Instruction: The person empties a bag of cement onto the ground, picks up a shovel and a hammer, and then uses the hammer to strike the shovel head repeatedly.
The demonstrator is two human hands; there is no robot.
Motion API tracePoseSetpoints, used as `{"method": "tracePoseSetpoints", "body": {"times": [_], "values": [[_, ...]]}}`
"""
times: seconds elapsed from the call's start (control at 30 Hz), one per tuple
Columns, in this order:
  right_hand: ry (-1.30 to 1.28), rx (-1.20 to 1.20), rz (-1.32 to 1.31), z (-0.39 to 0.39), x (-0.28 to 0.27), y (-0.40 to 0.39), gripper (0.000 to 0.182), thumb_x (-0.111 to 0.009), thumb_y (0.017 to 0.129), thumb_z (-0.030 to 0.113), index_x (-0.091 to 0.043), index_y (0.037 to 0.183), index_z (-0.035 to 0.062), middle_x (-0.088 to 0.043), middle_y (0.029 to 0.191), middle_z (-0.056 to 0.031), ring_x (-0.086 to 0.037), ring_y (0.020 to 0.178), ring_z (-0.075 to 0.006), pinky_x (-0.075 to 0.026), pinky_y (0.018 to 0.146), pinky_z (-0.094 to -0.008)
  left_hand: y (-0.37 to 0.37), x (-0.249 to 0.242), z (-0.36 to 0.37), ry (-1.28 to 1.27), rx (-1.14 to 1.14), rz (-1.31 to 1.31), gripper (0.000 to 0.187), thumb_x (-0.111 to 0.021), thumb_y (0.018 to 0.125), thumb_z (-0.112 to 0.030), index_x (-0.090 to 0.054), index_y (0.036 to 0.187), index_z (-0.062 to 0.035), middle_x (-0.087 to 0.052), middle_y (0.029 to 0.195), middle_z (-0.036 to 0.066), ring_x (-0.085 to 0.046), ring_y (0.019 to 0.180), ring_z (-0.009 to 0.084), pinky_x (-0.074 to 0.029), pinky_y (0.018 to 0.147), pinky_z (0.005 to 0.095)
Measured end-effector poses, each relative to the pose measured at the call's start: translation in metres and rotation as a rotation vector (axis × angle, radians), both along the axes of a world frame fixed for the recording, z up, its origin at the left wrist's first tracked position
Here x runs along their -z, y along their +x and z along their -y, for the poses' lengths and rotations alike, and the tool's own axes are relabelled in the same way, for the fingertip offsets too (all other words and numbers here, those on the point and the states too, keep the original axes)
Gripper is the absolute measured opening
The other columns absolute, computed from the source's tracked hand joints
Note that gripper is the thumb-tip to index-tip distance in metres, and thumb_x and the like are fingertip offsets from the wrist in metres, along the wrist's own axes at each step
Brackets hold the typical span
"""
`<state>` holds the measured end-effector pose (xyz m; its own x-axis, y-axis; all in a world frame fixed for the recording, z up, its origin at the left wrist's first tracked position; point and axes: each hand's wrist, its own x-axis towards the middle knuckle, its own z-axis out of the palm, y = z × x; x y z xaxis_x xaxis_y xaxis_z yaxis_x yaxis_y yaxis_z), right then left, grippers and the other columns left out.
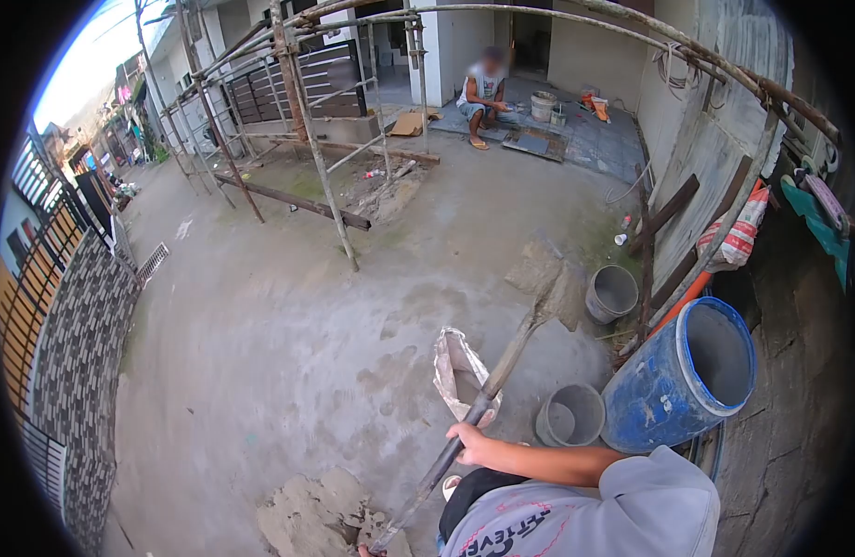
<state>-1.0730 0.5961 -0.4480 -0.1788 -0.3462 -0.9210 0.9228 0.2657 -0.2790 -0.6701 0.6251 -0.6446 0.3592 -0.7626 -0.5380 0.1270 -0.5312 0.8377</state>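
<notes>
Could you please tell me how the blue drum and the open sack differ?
The blue drum is much larger than the open sack. The drum has a smooth, rounded wall, scuffed and splashed, while the sack is whitish and creased. The drum stands clear of the shovel, whereas in this view the shovel's handle crosses the sack's edge. Both are open-topped.

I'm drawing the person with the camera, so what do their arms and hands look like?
The right hand and forearm are bare, with no glove. The right sleeve is short and grey, like the shirt, which has a dark and red print on it. The left hand barely shows at the bottom edge, so I can't tell much.
</notes>
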Motion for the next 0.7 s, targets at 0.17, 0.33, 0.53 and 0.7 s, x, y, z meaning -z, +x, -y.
{"method": "tracePoseSetpoints", "body": {"times": [0.17,0.33,0.53,0.7], "values": [[-0.051,-0.117,-0.004,0.010,-0.003,0.023,0.025,-0.058,0.064,0.008,-0.042,0.082,0.0124,-0.037,0.080,-0.0029,-0.042,0.077,-0.0183,-0.041,0.073,-0.0402,0.015,-0.015,-0.030,0.050,-0.122,-0.106,0.029,-0.049,0.076,-0.033,-0.038,0.064,-0.0085,-0.036,0.042,0.002,-0.038,0.031,0.0153,-0.029,0.028,0.0265],[-0.050,-0.312,0.023,0.027,-0.006,0.041,0.027,-0.060,0.063,0.009,-0.044,0.083,0.0140,-0.043,0.083,-0.0023,-0.044,0.084,-0.0177,-0.034,0.082,-0.0353,0.028,-0.035,-0.064,0.022,-0.193,-0.130,0.029,-0.049,0.077,-0.033,-0.043,0.066,-0.0073,-0.042,0.046,0.004,-0.041,0.035,0.0149,-0.032,0.032,0.0265],[-0.023,-0.504,-0.027,0.051,-0.002,0.080,0.028,-0.062,0.061,0.018,-0.046,0.083,0.0155,-0.043,0.091,-0.0004,-0.042,0.088,-0.0175,-0.028,0.085,-0.0357,0.035,-0.080,-0.106,0.006,-0.247,-0.205,0.038,-0.051,0.078,-0.041,-0.051,0.074,-0.0037,-0.049,0.053,0.006,-0.047,0.042,0.0157,-0.038,0.039,0.0258],[-0.042,-0.698,0.059,0.065,0.005,0.100,0.032,-0.061,0.060,0.018,-0.046,0.089,0.0151,-0.045,0.097,-0.0031,-0.042,0.095,-0.0192,-0.027,0.090,-0.0354,0.042,-0.125,-0.152,0.112,-0.221,-0.232,0.032,-0.052,0.081,-0.036,-0.053,0.077,-0.0037,-0.051,0.054,0.004,-0.048,0.042,0.0137,-0.039,0.040,0.0243]]}}
